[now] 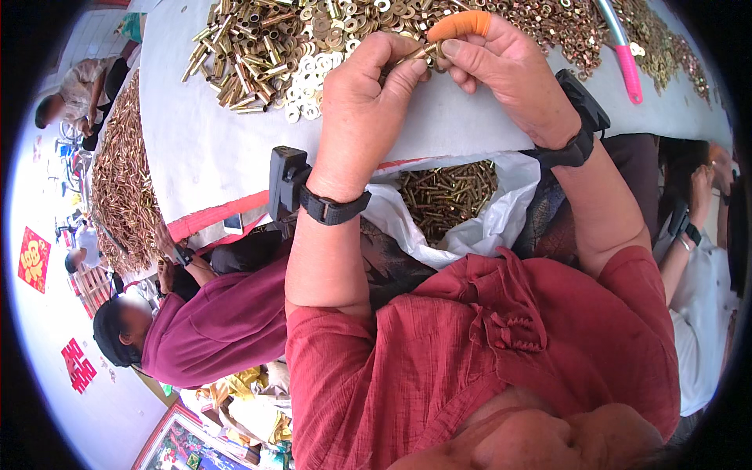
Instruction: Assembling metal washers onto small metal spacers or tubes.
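Above the near part of the table, my left hand (364,110) pinches a threaded brass-coloured bolt (427,52) between thumb and forefinger. My right hand (517,82) closes on the bolt's right end, thumb against a small round piece there, a nut or washer I cannot tell apart. An orange finger cover (460,25) is on the right forefinger. Just beyond my hands lie loose metal sleeves (254,59), pale flat washers (313,78), brass-toned washers (341,23) and, farther right, a heap of nuts (560,31).
A white bag (384,205) of finished-looking bolts (450,196) sits open at my lap, below the edge of the grey-white table (211,149). A pink-handled tool (629,74) lies at right. To the left, a person in purple (219,321) sits by a large bolt heap (121,180); another works at right.
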### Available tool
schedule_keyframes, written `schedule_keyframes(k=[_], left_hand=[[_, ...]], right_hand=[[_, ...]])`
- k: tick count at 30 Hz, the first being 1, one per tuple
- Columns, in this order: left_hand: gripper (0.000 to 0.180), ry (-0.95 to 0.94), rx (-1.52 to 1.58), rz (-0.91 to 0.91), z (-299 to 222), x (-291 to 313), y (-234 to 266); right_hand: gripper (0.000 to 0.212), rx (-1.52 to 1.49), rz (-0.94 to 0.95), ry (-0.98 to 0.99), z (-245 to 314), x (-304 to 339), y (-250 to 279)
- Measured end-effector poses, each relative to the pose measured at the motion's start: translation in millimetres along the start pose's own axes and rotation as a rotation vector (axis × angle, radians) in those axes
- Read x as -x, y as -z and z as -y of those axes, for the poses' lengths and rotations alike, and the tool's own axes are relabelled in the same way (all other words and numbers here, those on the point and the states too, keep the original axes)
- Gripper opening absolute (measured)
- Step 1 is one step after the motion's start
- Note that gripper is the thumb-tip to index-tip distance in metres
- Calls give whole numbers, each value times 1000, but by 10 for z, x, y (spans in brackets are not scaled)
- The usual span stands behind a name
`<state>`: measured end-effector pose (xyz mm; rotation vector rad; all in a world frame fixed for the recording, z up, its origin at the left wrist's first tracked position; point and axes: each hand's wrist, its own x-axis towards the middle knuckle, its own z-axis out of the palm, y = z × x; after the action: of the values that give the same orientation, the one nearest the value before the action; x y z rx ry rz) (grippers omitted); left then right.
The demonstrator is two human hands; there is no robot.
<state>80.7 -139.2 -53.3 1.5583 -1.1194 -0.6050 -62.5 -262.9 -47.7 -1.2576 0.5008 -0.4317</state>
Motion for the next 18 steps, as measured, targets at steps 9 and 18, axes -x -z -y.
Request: schedule_keyframes(k=[9,18], left_hand=[[9,-49,87,-10,74,-11,-27],[12,240,376,40,-62,0,6]], right_hand=[[21,63,-10,84,-95,-5,28],[22,853,-47,466,189,-13,-16]])
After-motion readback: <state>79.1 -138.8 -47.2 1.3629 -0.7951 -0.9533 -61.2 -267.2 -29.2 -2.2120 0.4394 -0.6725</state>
